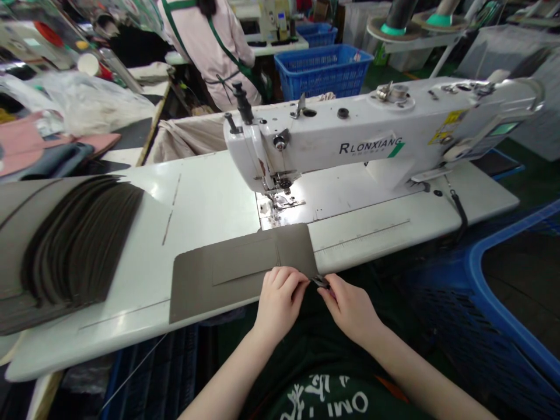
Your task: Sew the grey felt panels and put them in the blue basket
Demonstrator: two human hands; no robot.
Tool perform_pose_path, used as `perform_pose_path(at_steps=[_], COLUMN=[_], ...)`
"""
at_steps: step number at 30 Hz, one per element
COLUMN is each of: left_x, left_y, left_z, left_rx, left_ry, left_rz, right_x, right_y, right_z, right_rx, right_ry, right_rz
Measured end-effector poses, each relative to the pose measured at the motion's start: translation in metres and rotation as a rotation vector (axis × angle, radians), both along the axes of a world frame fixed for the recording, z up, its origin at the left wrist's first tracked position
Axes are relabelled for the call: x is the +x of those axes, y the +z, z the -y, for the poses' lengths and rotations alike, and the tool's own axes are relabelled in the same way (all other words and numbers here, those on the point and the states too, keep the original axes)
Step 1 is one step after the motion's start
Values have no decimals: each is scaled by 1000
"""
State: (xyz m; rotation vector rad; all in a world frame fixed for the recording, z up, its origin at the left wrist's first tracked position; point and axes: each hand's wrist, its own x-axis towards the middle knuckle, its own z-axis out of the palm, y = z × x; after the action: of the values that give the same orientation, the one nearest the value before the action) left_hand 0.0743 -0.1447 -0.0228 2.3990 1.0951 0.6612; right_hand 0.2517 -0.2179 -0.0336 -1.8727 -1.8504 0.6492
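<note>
L hand (282, 291) pinches near edge of grey-brown panel (245, 262), flat on tabletop (210, 181) in front of sewing machine (376, 134); R hand (352, 303) grips small metal tool (321, 281) at panel's corner.

Sewing machine (315, 140): glossy, smooth, painted | near gray-brown panel (245, 262): matt, smooth | tabletop (210, 186): glossy | baskets, far (324, 70) and right (476, 256): plastic

Sewing workshop, industrial sewing machine (376, 137), stacked cut pieces (83, 245), blue plastic baskets (324, 71), thread cones (399, 17)
</note>
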Motion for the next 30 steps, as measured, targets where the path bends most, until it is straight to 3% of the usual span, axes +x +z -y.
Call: perform_pose_path(at_steps=[5,18,25,30], left_x=[6,5,4,-3], left_y=[6,1,0,4], left_z=[-3,-3,-3,-7], left_rx=[-67,-70,-53,-140], left_ry=[35,32,31,-31], left_rz=[20,42,48,131], right_x=[1,-9,-7,0], right_y=[2,3,6,11], right_z=[1,-7,-12,-13], right_rx=[0,-15,-5,47], right_ry=[-7,-109,-82,-141], right_rz=[-26,65,145,-9])
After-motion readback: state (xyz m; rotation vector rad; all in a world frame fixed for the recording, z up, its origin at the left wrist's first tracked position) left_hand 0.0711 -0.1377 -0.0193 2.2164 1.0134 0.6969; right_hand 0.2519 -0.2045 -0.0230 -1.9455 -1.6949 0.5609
